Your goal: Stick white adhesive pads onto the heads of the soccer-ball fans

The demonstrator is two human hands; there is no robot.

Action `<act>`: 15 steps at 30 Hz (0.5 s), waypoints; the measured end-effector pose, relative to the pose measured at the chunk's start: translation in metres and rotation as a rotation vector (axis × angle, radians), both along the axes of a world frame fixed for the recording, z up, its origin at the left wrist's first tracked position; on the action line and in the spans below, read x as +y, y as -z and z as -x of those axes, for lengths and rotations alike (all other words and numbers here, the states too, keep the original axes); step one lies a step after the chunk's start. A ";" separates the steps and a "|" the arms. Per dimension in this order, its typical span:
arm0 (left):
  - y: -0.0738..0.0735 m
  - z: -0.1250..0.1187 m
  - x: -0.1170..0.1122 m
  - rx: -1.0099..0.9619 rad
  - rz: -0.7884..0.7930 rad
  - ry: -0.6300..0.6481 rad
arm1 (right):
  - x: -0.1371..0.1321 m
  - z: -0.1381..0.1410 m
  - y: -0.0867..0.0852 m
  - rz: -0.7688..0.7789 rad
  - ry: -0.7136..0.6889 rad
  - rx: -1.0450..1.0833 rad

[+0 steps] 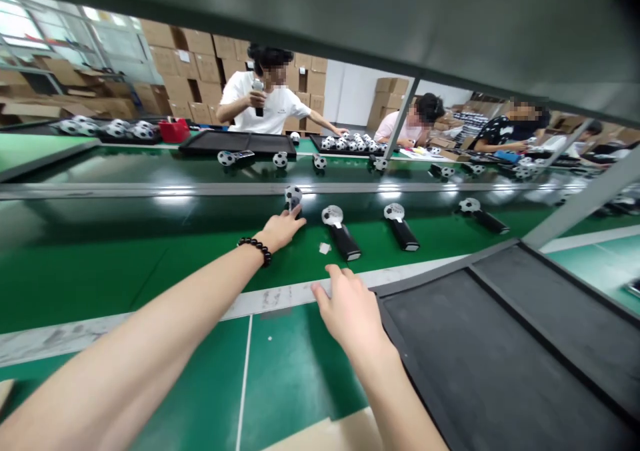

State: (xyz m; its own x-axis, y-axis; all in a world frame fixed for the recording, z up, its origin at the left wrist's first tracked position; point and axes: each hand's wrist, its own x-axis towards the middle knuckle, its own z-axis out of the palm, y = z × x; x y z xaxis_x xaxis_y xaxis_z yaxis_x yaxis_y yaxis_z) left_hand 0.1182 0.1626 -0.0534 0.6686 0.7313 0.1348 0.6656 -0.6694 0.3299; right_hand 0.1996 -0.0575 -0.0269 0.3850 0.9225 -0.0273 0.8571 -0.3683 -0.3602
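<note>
My left hand [283, 230], with a black bead bracelet at the wrist, reaches across the green conveyor belt [200, 251]. Its fingers are closed at the dark handle of a soccer-ball-headed handheld device [293, 195], and they partly hide that handle. My right hand [350, 304] hovers over the belt's near edge, thumb and fingers apart, holding nothing. Just beyond it lies a second such device [343, 234], black handle towards me. Farther right along the belt are a third device [401, 226] and another device [483, 215]. A small white scrap [325, 248] rests near my hands.
A black divided tray [500, 331] stands right of my right hand, a metal post [590, 191] beyond it. Overhead runs a grey shelf [350, 11]. Across the belt, a person in white [267, 104] holds one device; other people sit farther right. Cardboard boxes [195, 71] are stacked behind.
</note>
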 end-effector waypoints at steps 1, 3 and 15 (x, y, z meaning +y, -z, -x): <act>-0.001 0.002 0.003 -0.032 -0.009 0.009 | -0.001 -0.003 0.001 -0.003 0.003 0.002; -0.006 0.009 0.007 -0.126 -0.023 0.006 | -0.006 -0.007 0.002 -0.017 0.002 0.025; -0.054 0.091 -0.059 -1.343 0.188 -0.445 | -0.151 0.036 0.031 -0.028 -0.197 0.293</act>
